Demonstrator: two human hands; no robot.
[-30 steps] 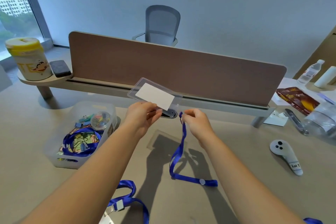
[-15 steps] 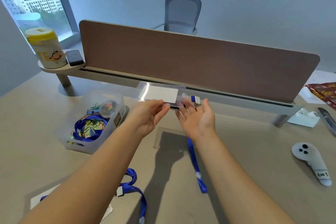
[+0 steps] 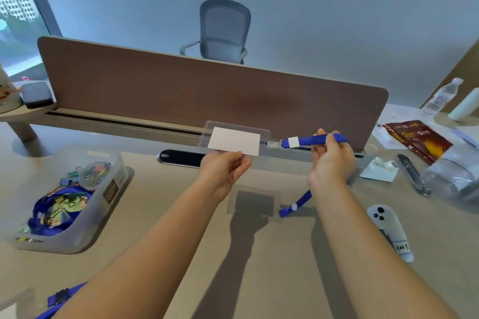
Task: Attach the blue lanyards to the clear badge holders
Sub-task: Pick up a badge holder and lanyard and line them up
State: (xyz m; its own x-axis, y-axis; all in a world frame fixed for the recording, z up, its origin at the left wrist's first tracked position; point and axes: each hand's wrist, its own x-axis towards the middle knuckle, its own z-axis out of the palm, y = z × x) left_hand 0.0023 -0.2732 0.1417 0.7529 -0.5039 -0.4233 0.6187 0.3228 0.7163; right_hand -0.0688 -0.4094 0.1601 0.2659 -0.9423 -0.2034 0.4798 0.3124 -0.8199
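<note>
The left hand pinches the flat clear badge holder — the right hand grips the woven blue lanyard clipped beside it.

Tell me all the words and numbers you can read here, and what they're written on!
"H005", roughly, handwritten on the white controller's label; the first characters are unclear.
Red snack packet: print too blurred to read.
Brown label on the clear plastic bin: too small to read.
White card in the badge holder: blank.

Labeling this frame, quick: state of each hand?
Left hand: pinching the clear plastic badge holder with white card.
Right hand: gripping the blue fabric lanyard.
</note>
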